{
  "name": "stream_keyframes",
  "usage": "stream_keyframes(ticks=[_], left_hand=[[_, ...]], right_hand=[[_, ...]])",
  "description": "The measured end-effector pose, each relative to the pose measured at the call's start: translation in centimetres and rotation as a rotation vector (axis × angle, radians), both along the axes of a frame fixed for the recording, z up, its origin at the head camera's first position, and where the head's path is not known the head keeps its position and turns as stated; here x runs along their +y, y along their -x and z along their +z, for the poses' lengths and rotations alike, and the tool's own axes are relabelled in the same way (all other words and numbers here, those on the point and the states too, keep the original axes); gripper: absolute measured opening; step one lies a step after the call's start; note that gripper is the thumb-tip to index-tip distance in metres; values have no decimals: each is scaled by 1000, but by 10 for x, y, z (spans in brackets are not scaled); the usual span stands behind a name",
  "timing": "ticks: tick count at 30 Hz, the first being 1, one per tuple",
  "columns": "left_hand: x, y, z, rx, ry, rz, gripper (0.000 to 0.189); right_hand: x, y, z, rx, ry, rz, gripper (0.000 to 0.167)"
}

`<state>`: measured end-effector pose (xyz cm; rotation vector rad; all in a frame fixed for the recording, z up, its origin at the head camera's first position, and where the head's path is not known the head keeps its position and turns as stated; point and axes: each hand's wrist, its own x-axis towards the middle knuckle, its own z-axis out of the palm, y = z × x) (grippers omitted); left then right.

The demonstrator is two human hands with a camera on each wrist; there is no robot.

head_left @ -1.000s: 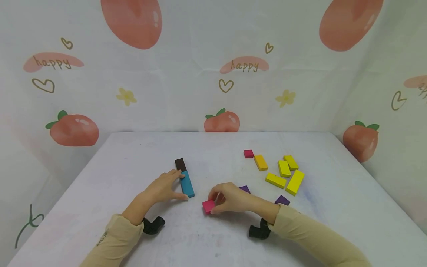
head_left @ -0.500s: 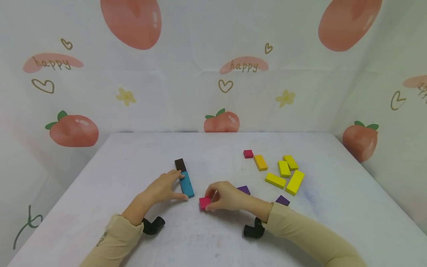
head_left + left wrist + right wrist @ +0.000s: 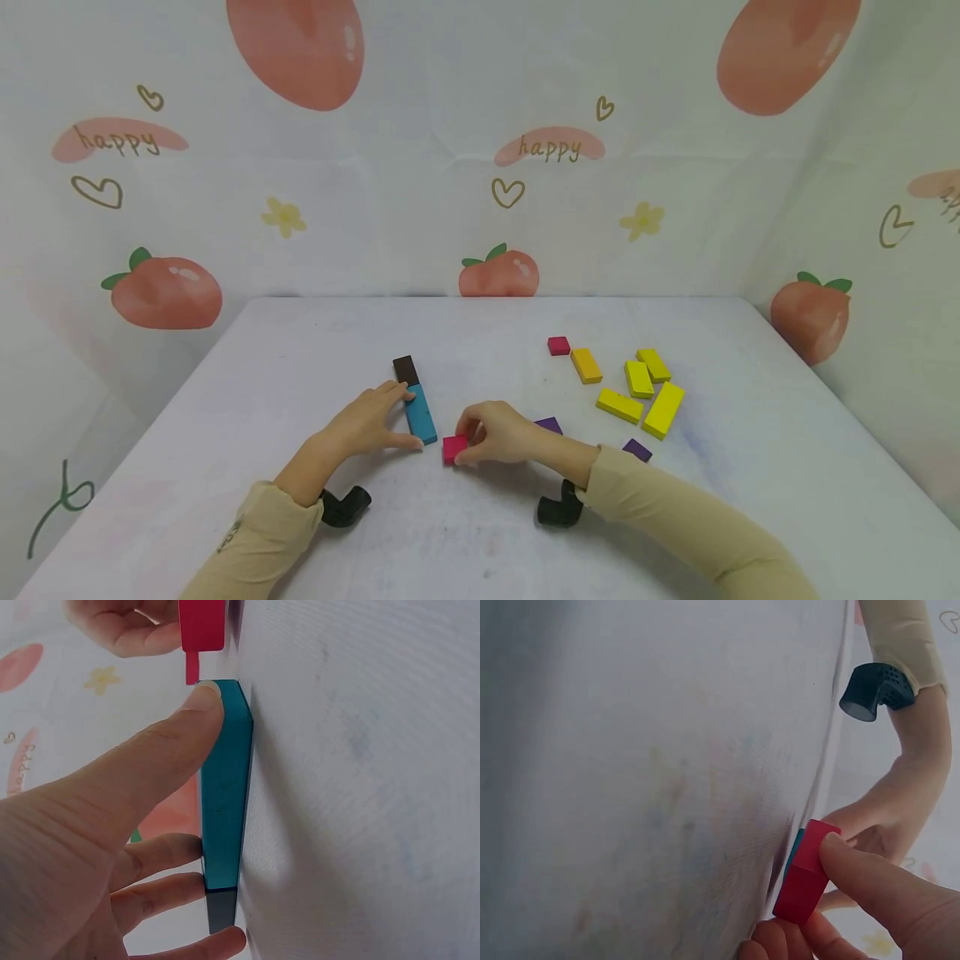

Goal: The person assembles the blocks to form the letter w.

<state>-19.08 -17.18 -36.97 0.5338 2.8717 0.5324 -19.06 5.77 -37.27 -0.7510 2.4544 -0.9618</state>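
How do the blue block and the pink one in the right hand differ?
The blue block is long, the pink block short. The left hand touches the blue block; the right hand pinches the pink block. Both have flat faces and straight edges.

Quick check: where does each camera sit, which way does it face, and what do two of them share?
Head: on the head, facing forward and down at the table; left hand, right hand and both sleeves show.
Left wrist: on that wrist, facing the blue block; the left hand shows large, the right hand partly.
Right wrist: on that wrist, facing the pink block; part of the right hand shows, the left arm beyond.
Shared: both wrist views show both blocks, the blue one just a sliver in the right.
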Motion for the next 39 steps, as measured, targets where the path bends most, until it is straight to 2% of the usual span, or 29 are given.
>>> stream_keyframes(ticks=[39], left_hand=[[0,-1,2,-9,-6,3,80]], right_hand=[[-14,4,0,46,-50,23,28]])
